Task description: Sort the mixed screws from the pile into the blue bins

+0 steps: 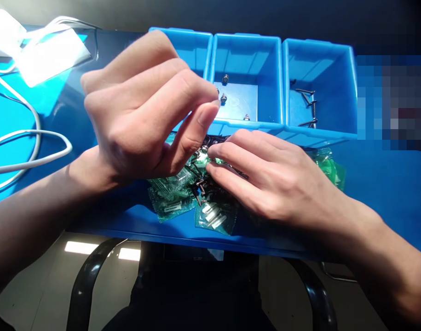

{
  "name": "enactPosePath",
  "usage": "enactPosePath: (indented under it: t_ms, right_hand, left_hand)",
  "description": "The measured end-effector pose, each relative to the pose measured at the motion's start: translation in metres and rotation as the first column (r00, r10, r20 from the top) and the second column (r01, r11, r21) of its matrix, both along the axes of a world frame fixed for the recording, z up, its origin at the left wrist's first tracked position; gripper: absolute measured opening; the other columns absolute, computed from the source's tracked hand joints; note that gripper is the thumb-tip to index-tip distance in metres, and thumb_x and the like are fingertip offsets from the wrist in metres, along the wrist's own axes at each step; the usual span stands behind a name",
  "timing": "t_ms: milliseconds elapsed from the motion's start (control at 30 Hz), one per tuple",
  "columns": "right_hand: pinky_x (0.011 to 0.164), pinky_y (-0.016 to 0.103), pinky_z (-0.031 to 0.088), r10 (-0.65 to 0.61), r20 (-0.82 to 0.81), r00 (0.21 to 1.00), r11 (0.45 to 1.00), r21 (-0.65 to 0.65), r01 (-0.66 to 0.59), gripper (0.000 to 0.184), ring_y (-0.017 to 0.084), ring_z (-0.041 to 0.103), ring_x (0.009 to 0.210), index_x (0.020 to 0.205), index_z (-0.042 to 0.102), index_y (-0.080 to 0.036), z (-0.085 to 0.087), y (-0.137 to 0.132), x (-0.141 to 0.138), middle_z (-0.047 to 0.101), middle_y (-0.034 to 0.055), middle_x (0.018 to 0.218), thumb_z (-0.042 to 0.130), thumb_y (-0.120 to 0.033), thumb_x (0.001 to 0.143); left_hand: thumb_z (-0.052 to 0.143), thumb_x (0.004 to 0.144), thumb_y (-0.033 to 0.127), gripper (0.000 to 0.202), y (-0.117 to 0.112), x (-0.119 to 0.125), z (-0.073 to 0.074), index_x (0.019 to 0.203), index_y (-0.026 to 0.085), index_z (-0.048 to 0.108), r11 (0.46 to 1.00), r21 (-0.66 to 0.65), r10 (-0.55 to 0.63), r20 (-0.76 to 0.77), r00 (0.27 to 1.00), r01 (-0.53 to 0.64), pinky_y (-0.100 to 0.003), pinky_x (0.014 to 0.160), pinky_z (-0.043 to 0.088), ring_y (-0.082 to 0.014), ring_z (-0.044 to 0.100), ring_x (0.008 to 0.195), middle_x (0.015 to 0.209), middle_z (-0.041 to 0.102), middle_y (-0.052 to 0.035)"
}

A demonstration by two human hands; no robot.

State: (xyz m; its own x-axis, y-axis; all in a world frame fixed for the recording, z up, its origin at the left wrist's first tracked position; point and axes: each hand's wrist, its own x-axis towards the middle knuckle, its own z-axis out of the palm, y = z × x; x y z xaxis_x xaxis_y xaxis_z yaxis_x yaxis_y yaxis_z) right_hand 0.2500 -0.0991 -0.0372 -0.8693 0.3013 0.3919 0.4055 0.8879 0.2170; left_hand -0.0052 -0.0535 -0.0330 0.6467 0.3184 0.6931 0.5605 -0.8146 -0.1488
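My left hand (148, 105) is raised in front of the blue bins, its thumb and index fingertip pinched together. Whatever it may hold is too small or hidden to make out. Lower and to the right, my right hand (265, 172) rests over a pile of dark screws (199, 186), fingers stretched out and slightly apart, tips touching the pile; its thumb is hidden. Around the screws lie small clear green-tinted plastic bags (215, 216) with white and metal pieces inside. The middle blue bin (248, 41) contains several small hex-head pieces (225, 79).
The right blue bin (320, 43) has several long dark screws (314, 108); my left hand partly covers the left bin (182, 34). More green bags (329, 168) lie at right. White cables (34, 133) loop over the left side. The table's front edge (182, 241) is close to me.
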Motion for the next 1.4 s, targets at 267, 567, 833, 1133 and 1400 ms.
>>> enactPosePath:
  t_ms: [267,567,833,1133,1400]
  right_hand:
    - [0.073,0.039,0.058,-0.023,-0.036,0.999,1.000,0.014,0.024,0.014,0.025,0.068,0.094,0.108,0.074,-0.008,-0.001,-0.001,0.000,0.076,0.0163,0.110,0.062,-0.014,0.103]
    - [0.092,0.056,0.064,-0.175,-0.243,0.954,0.931,-0.357,0.080,0.052,0.038,0.068,0.123,0.135,0.073,-0.028,0.000,0.009,0.003,0.074,0.0137,0.129,0.067,-0.066,0.099]
    - [0.088,0.053,0.068,-0.398,-0.492,0.775,0.815,-0.578,0.051,0.022,0.034,0.077,0.109,0.116,0.081,-0.025,0.017,-0.004,0.005,0.081,0.0106,0.112,0.071,-0.040,0.104]
    - [0.109,0.048,0.066,-0.501,-0.649,0.572,0.781,-0.624,-0.024,0.032,0.029,0.072,0.135,0.126,0.079,-0.027,0.020,-0.004,0.003,0.076,0.0052,0.141,0.074,-0.014,0.097]
    - [0.078,0.042,0.060,0.024,-0.146,0.989,0.929,-0.362,-0.076,0.028,0.023,0.067,0.102,0.132,0.073,-0.016,0.008,0.001,0.011,0.076,0.0113,0.122,0.066,-0.023,0.106]
  left_hand:
    - [0.047,0.105,0.022,0.022,-0.001,-0.003,0.000,0.114,0.018,0.067,1.000,0.006,0.001,0.006,1.000,-0.001,-0.044,0.080,0.062,-0.0279,0.077,0.097,0.096,0.073,-0.0046]
    - [0.050,0.104,0.017,0.021,-0.002,0.001,0.001,0.110,0.015,0.070,1.000,-0.018,-0.004,0.009,1.000,0.004,-0.039,0.079,0.063,-0.0223,0.078,0.099,0.097,0.073,-0.0026]
    - [0.054,0.101,0.020,0.018,0.000,-0.001,0.002,0.112,0.019,0.069,1.000,-0.014,-0.007,-0.018,1.000,0.006,-0.042,0.081,0.065,-0.0253,0.079,0.100,0.094,0.070,-0.0029]
    - [0.060,0.099,0.017,0.016,-0.002,0.000,0.002,0.112,0.017,0.068,1.000,0.024,-0.011,-0.019,1.000,0.012,-0.042,0.078,0.066,-0.0264,0.078,0.100,0.096,0.073,-0.0039]
    - [0.059,0.099,0.017,0.012,0.001,0.002,0.001,0.107,0.016,0.068,0.999,0.022,-0.031,-0.024,0.999,0.031,-0.040,0.078,0.068,-0.0242,0.079,0.099,0.094,0.071,-0.0026]
